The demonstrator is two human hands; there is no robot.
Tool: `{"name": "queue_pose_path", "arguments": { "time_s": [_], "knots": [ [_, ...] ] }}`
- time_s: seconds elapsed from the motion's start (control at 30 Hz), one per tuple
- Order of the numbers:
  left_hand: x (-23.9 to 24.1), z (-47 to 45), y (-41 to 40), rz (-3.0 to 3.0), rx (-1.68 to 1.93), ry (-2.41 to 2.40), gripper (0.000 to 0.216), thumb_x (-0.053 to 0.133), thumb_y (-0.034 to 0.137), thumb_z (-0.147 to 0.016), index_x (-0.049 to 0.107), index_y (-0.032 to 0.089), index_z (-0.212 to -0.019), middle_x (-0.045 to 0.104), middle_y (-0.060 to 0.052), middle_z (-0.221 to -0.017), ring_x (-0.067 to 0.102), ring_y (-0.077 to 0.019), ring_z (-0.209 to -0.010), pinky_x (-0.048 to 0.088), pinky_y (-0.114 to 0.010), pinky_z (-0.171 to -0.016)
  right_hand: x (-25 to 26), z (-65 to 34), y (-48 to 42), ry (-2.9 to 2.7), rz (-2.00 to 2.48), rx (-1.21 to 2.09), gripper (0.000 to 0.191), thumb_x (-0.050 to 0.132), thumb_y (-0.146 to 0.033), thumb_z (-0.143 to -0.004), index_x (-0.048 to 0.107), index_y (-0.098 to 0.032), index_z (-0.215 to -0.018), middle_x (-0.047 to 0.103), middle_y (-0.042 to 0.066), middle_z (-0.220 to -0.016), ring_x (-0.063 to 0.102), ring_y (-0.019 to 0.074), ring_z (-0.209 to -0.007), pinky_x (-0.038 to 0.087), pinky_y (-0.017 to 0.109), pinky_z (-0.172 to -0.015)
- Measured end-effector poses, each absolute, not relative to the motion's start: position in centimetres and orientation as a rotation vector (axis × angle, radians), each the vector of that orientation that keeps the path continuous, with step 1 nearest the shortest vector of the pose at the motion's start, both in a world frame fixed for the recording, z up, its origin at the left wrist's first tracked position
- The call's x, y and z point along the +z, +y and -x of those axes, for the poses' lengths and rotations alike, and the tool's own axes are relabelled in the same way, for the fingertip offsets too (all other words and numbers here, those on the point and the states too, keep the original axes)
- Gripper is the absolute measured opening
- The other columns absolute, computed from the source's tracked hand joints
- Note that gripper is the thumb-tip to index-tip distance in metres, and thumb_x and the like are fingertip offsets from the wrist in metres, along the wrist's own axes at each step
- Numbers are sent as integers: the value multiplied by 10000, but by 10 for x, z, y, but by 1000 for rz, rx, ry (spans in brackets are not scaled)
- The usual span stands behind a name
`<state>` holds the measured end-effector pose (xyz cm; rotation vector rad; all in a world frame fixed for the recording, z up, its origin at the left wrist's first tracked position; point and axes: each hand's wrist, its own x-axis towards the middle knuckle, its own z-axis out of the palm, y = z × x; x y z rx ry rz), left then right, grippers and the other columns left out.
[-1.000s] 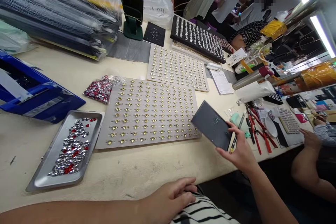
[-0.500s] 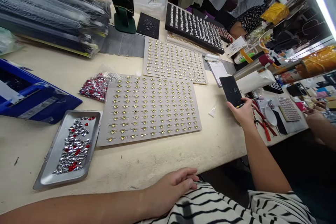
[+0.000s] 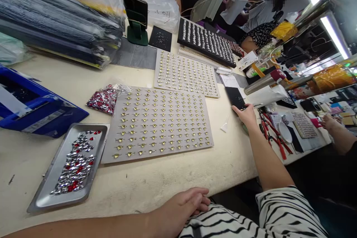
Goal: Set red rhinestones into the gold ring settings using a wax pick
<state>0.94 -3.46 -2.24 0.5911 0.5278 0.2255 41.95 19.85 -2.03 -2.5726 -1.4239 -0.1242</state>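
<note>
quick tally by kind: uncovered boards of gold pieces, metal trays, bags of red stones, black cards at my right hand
gold boards: 2
metal tray: 1
red stone bag: 1
black card at right hand: 1
total: 5

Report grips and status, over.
Left grip empty, resting at table edge. Right grip holds black pad beyond stud board. Pliers beside forearm.

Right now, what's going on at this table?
A person is at a work table. Their right hand grips a black card at the table's far right, past a grey board of small gold pieces. Their left hand rests empty at the near edge. A metal tray of red and silver stones lies to the left.
</note>
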Motion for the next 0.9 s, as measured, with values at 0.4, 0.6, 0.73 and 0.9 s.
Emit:
{"name": "queue_pose_path", "arguments": {
  "time_s": [0.4, 0.6, 0.73, 0.9],
  "knots": [
    [-9, -3, -20, -806, 287, 403, 550, 388, 565, -937, 471, 214, -1353, 579, -71, -1312, 542, -185, -1208, 378, -362, -1093, -7, -381, 178, -1556, 2332, -209, 776, 509, -733, -710, 362, -154, -1205, 335, 181, -1410, 324, 274, -1331, 134, 538, -1167],
    [37, 8, 6, -1170, 301, 418, 471, 354, 490, -971, 440, 283, -1385, 580, 2, -1322, 521, -158, -1232, 370, -276, -1078, 7, -327, 135, -1717, 2125, -152, 677, 502, -694, -745, 340, -202, -1182, 512, 99, -1210, 496, 183, -1119, 347, 399, -1029],
    [50, 22, 10, -1313, 492, 637, 419, 408, 473, -952, 491, 343, -1341, 618, 38, -1273, 563, -162, -1173, 382, -247, -1047, 3, -305, 106, -1738, 2113, -153, 615, 518, -670, -749, 374, -193, -1110, 537, 61, -1056, 531, 147, -890, 389, 372, -905],
    [42, 44, 3, -1238, 750, 886, 404, 441, 466, -932, 507, 360, -1316, 638, 28, -1234, 580, -169, -1140, 409, -270, -1030, -13, -296, 82, -1824, 2146, -136, 663, 533, -691, -724, 402, -185, -1131, 530, 76, -1030, 500, 184, -919, 388, 384, -880]
  ]
}}
